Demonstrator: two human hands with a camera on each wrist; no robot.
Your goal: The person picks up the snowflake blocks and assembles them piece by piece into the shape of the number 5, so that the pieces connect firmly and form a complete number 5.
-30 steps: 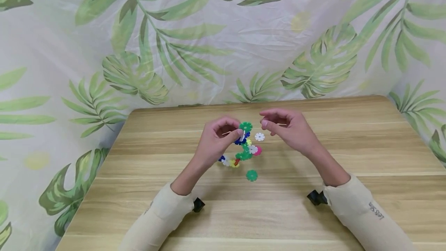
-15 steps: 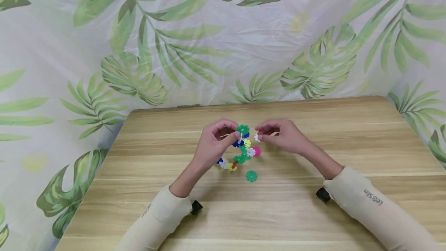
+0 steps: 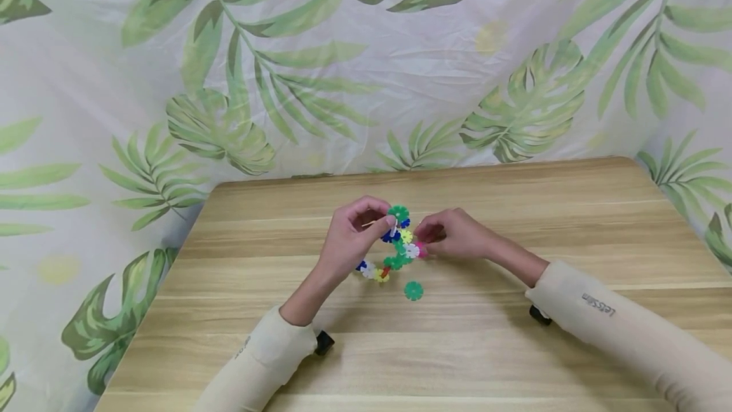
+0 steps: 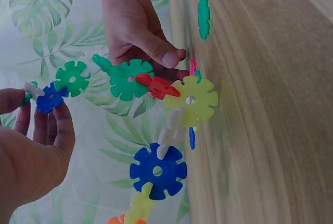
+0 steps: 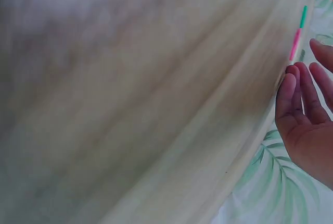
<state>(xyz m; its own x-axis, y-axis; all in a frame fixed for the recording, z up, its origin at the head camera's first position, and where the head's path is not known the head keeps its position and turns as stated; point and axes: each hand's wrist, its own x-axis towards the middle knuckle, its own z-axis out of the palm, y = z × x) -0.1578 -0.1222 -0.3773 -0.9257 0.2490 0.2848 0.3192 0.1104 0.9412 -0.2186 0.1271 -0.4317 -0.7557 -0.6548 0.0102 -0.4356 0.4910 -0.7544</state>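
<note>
Plastic, bright and slotted round the rim, makes up the chain (image 4: 157, 86) of discs that hangs from the left hand (image 3: 351, 231) above the surface (image 3: 486, 348). In the head view, that hand sits at the chain's 10 o'clock, thumb and fingers closed together in a pinch on its end, about a white disc (image 4: 35, 89) and a blue disc (image 4: 51, 97). The right hand (image 3: 455, 235) is at 2 o'clock from a pink disc (image 3: 422, 249) on the surface, its thumb and fingers parted with nothing seen between them; whether a fingertip touches the pink disc I cannot tell. A loose green disc (image 3: 413, 291) lies at the chain's 5 o'clock.

The chain should be very light, each disc fairly stiff but the joints likely to twist or slip if tugged. Best to hold it close to the joint being worked, with the rest hanging free. A disc lying flat is probably smooth and awkward to lift; thumb and fingertip on opposite edges, at 3 and 9 o'clock, ought to serve, leaving a slot uncovered.
</note>
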